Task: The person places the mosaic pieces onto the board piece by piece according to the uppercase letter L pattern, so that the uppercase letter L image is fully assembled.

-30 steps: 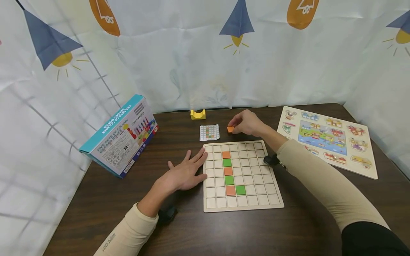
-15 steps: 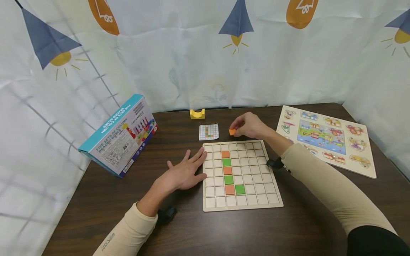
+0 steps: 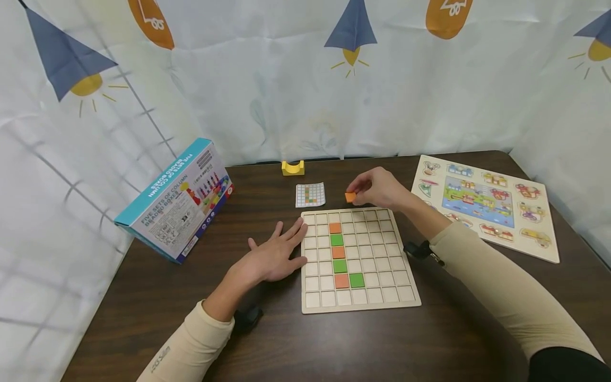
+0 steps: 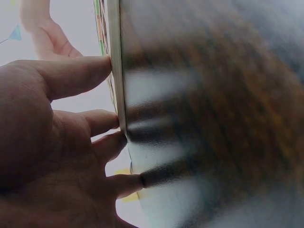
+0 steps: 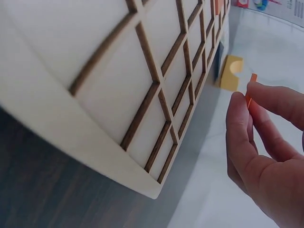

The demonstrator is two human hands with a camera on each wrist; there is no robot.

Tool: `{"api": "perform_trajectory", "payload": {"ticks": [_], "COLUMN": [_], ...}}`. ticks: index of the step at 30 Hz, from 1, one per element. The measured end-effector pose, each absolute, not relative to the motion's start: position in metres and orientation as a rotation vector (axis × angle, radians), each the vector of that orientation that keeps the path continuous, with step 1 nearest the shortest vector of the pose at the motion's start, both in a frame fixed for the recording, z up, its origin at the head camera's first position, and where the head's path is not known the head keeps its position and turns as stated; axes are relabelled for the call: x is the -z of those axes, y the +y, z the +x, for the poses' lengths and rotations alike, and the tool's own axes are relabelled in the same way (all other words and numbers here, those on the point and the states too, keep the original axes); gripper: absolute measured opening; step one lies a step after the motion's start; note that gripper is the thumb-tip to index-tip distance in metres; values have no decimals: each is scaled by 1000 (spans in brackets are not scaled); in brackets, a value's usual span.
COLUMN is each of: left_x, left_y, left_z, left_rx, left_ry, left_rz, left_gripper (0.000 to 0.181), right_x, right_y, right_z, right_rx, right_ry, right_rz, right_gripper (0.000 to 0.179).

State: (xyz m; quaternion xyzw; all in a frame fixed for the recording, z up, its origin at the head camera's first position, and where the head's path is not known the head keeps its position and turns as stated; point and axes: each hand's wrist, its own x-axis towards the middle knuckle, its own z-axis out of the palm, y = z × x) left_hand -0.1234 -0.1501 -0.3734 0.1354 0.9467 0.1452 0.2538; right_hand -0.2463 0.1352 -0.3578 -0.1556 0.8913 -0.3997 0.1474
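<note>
A pale wooden grid board (image 3: pixel 382 252) lies on the dark table, with a column of alternating orange and green square tiles and one green tile (image 3: pixel 356 280) beside the lowest orange one. My left hand (image 3: pixel 273 258) spreads its straight fingers against the board's left edge; the left wrist view shows fingertips right at the board's rim (image 4: pixel 117 71). Just beyond the board's far edge, my right hand (image 3: pixel 379 189) pinches a small orange tile (image 3: pixel 350 197) between thumb and fingers. The right wrist view shows that tile (image 5: pixel 253 78) edge-on.
A card with a printed coloured grid (image 3: pixel 310 195) lies beyond the board, a yellow notched block (image 3: pixel 293 168) behind it. A blue and white box (image 3: pixel 176 201) stands at left. A wooden picture puzzle (image 3: pixel 496 207) lies at right. A patterned curtain (image 3: pixel 296 95) hangs behind the table.
My right hand has shifted slightly to the right along the board's far side with the orange tile in its fingers. My left hand stays at the board's left edge.
</note>
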Motion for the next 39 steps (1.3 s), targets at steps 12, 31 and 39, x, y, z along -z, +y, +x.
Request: {"api": "perform_trajectory", "payload": {"ticks": [12,31,39], "left_x": [374,375,373], "left_y": [-150,-151,-151], "left_z": [-123,-124,-124], "left_rx": [-405,-396,-404], "left_ry": [2569,2571,2565], "left_rz": [371,382,376], "left_gripper": [80,80,81], "right_x": [355,359,356], "right_y": [146,157,160], "right_z": [-228,-188,-169], "right_rx": [1203,1113,1094], "right_ry": [2529,2534,2499], "right_rz": [-451,-508,-529], "right_gripper": [24,22,21]}}
